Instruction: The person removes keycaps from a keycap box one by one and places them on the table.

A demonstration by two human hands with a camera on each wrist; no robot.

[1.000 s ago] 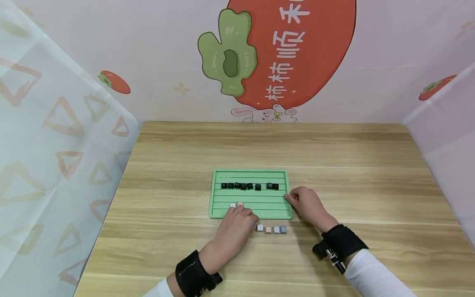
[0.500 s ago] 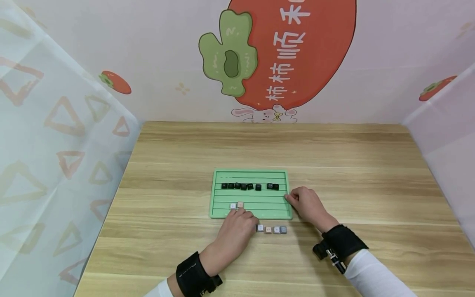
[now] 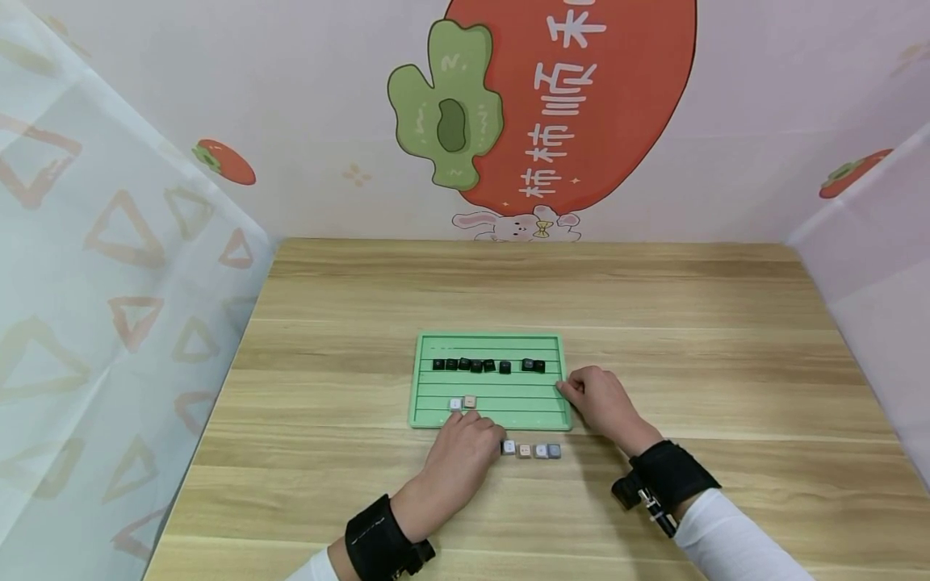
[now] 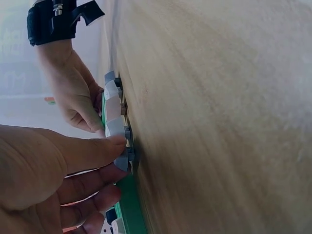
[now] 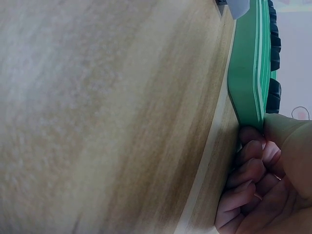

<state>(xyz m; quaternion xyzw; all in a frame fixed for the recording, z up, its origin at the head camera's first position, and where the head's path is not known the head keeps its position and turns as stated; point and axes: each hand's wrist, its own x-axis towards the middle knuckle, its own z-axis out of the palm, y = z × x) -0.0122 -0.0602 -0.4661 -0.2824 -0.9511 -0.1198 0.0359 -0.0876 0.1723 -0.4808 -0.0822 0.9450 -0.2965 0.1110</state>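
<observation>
My left hand (image 3: 465,452) is at the near edge of a green ridged tray (image 3: 508,414). In the left wrist view, its thumb and index finger pinch a grey-blue keycap (image 4: 122,162), at the end of a row beside the tray; the other fingers curl loosely. Further along that row are a white keycap (image 3: 508,448), a beige keycap (image 3: 525,451) and two more pale ones. My right hand (image 3: 605,403) grips the tray's right edge between thumb and curled fingers. On the tray, a white keycap (image 3: 455,403) and a pinkish keycap (image 3: 470,401) sit just beyond my left fingertips.
Several black keycaps (image 3: 476,365) stand in a line across the tray's upper part, with gaps toward the right. The wooden table (image 3: 327,323) carries everything. A printed backdrop (image 3: 312,105) rises behind it, and patterned sheets hang at both sides.
My left hand has drawn back very slightly toward the near side, so the two pale keycaps on the tray show more fully. My right hand stays at the tray's edge.
</observation>
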